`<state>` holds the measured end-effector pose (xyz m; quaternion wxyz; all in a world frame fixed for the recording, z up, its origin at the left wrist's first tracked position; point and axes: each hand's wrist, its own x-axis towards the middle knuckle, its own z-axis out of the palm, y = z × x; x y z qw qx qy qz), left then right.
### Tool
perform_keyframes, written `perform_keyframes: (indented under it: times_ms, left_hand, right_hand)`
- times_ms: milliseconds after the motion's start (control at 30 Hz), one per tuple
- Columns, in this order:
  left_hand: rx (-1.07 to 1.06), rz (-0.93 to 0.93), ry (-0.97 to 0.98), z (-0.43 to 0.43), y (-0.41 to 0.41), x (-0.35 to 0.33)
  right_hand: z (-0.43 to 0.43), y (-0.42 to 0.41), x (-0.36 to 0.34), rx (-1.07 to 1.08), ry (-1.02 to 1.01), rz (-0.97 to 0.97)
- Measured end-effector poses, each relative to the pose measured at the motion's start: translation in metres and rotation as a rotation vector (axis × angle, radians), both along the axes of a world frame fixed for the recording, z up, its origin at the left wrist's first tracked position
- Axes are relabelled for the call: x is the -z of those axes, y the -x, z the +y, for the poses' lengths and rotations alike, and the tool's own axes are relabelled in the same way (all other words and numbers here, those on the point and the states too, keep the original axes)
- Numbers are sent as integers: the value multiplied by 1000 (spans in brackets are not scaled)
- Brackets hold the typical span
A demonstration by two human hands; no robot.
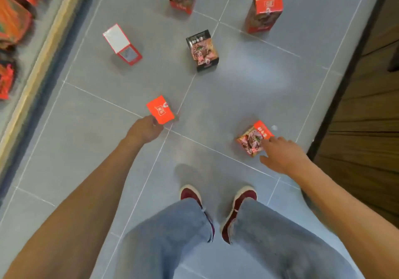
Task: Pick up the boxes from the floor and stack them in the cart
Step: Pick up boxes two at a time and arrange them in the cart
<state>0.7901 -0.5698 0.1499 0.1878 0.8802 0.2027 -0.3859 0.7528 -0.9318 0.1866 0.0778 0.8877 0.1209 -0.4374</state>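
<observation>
While left hand [144,131] pinches small red box [160,110], right hand [282,157], fingers straight, touches printed box [250,141] ahead-right of shoes [191,193].

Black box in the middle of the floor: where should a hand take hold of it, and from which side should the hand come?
Come from above and grip the black box near its top, with the thumb on one side wall and the fingers on the opposite one. It stands upright and tall on the floor, apart from the other boxes, so its top and sides look free, while its bottom rests flat.
</observation>
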Motion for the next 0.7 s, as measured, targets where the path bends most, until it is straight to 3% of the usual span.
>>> perform_keyframes:
  times_ms: [300,433,700]
  left_hand:
    - [-476,-146,-85,1,-8,135]
    - [-721,-239,-1,2,-22,165]
    - [-772,-379,-111,-27,-39,211]
  right_hand:
    - [-6,0,141,-226,3,-80]
    - [-4,-20,165,-365,-46,-195]
    - [-25,-39,170,-407,-55,-277]
